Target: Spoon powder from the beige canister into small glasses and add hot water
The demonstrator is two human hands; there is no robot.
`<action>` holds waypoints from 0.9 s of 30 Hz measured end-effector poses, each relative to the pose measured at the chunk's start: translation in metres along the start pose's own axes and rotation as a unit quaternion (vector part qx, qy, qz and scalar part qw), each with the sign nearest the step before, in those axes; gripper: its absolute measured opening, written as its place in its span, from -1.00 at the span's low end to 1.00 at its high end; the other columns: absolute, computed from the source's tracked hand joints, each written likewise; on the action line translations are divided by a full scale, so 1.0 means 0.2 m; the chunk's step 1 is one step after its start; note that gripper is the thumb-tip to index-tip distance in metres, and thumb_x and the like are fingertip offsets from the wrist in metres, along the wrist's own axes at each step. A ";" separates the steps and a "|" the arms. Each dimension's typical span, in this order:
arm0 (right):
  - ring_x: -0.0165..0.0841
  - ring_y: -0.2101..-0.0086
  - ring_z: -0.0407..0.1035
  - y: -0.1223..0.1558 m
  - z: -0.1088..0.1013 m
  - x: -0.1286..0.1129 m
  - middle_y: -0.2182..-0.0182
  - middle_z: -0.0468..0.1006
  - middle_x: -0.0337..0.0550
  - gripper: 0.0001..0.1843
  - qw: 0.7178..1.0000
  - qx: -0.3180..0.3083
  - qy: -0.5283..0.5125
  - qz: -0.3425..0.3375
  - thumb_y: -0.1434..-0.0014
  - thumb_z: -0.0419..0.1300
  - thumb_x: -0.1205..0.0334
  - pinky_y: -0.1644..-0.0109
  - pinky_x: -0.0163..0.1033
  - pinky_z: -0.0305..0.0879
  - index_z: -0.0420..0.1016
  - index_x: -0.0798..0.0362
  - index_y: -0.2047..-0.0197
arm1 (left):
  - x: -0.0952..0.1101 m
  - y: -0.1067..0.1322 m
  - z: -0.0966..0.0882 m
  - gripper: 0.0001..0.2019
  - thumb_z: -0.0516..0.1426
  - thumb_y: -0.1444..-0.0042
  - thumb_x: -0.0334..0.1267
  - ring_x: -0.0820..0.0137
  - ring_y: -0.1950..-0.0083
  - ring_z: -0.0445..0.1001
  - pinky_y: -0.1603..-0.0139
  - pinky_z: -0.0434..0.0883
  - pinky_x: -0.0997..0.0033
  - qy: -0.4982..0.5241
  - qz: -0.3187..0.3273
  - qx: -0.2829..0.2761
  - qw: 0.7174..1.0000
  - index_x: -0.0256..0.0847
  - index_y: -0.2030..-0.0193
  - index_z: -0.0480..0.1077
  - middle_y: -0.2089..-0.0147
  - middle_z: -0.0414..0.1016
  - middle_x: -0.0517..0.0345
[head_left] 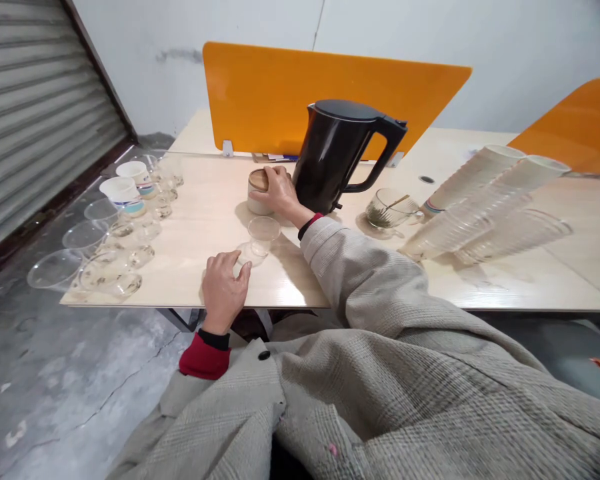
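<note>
My right hand [280,193] is closed round the top of a small pale jar [257,202] with a wooden-looking lid [257,178], which stands on the table beside a black electric kettle [325,153]. The fingers cover part of the lid. Nearer to me is a single clear plastic cup [264,230]. My left hand [224,287] rests at the table's front edge, just left of that cup, with thumb and fingers apart and nothing in it. To the right of the kettle, a glass cup [387,212] holds dark green leaves and a thin stick-like handle.
Rows of clear plastic cups [87,237] and white paper cups [123,190] line the table's left end. Stacked paper cups [470,177] and stacked clear cups [455,227] lie or lean on the right. An orange divider [260,93] stands behind the kettle.
</note>
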State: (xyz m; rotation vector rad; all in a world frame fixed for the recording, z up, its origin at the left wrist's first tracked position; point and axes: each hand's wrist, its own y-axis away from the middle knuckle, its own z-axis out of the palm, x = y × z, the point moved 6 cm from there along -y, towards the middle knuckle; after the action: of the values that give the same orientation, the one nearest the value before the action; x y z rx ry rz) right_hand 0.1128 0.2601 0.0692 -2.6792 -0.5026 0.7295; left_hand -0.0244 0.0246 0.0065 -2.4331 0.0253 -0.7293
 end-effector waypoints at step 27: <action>0.12 -0.30 0.31 1.05 -0.33 -0.31 -0.35 0.38 0.19 -0.04 0.986 -0.048 -0.077 -0.137 -0.19 0.43 -0.24 -0.36 0.30 0.42 0.29 -0.03 -0.52 | 0.00 0.12 -0.17 -0.27 0.30 -0.22 0.25 0.15 -0.28 0.56 -0.17 0.61 0.09 0.232 -0.011 -0.031 0.972 -0.05 -0.42 0.38 -0.28 0.57 -0.08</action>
State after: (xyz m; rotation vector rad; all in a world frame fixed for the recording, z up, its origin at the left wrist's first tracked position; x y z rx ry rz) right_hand 0.1503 0.0334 0.0678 -2.5766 -0.9464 0.8527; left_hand -0.0375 -0.0140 0.0159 -2.2693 0.2068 -1.3084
